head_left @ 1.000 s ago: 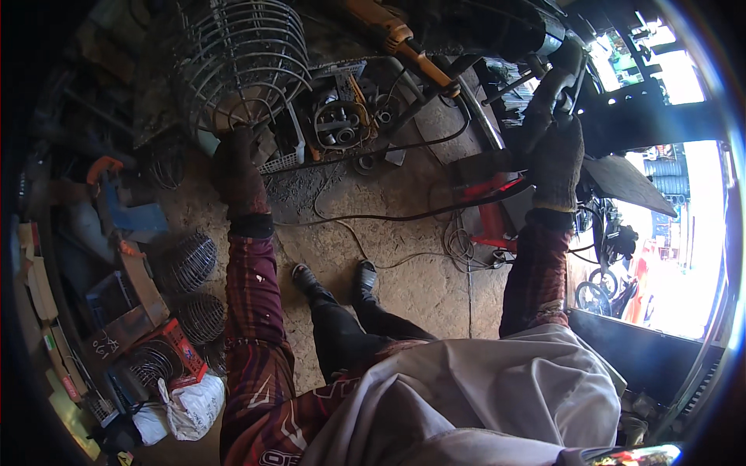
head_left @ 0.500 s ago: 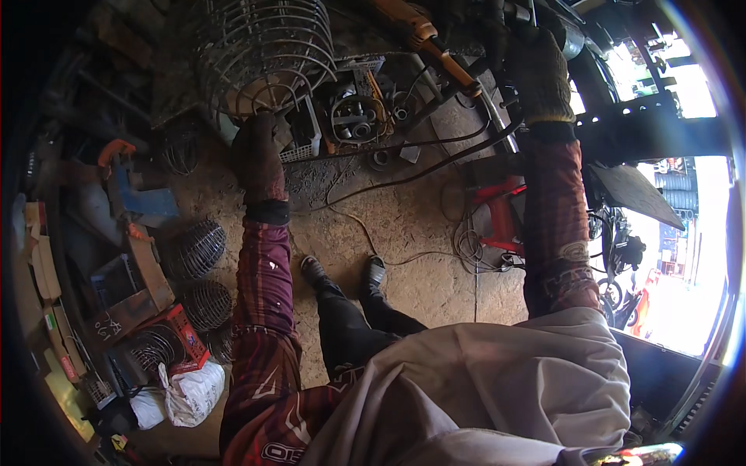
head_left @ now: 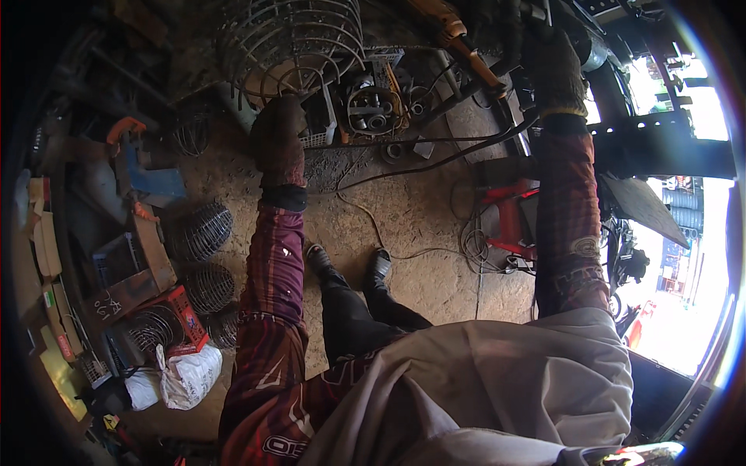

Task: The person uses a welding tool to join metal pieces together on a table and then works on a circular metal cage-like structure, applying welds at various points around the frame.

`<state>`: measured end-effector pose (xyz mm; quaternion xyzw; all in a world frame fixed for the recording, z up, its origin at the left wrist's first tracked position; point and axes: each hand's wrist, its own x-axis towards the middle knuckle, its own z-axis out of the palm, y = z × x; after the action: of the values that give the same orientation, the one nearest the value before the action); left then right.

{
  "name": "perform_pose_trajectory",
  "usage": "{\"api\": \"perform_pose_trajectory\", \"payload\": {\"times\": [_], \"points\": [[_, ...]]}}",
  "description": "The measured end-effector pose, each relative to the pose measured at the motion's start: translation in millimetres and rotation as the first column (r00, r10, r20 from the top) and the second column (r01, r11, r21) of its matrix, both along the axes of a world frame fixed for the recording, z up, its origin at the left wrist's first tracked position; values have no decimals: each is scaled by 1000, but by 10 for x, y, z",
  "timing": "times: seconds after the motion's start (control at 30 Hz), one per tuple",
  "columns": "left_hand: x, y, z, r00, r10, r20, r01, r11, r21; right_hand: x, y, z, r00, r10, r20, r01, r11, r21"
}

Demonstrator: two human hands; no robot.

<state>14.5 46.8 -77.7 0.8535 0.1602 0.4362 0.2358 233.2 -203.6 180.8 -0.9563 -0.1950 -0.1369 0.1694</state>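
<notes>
A round cage of bent metal wire (head_left: 299,39) stands at the top of the head view, left of centre. My left hand (head_left: 278,136), in a dark, dirty glove, is closed at the cage's near end; its fingertips are partly hidden. At the upper right, my right hand (head_left: 553,74) wears a knitted glove with a yellowish cuff. It reaches up to dark machine parts (head_left: 509,35), and its fingers are lost in shadow. Between the two hands lies a long orange-and-dark tool (head_left: 458,43).
A basket of metal rings and parts (head_left: 371,109) sits beyond the floor's far edge. Cables (head_left: 435,167) cross the floor near a red stand (head_left: 509,221). More wire cages (head_left: 200,231), a red crate (head_left: 186,318) and a white sack (head_left: 190,377) line the left.
My left hand and the wire cage have moved together to the right and slightly up. My right hand has shifted slightly right, partly along with the view.
</notes>
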Motion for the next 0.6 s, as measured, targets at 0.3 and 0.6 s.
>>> {"api": "perform_pose_trajectory", "payload": {"times": [0.3,0.6], "points": [[75,-15,-109,997,65,-49,-70,990,-119,337,-152,-163,994,-44,97,56,991,-122],[-10,-8,-48,999,37,-22,-37,999,-3,292,-105,-83,999,-24,-35,16,979,-203]]}}
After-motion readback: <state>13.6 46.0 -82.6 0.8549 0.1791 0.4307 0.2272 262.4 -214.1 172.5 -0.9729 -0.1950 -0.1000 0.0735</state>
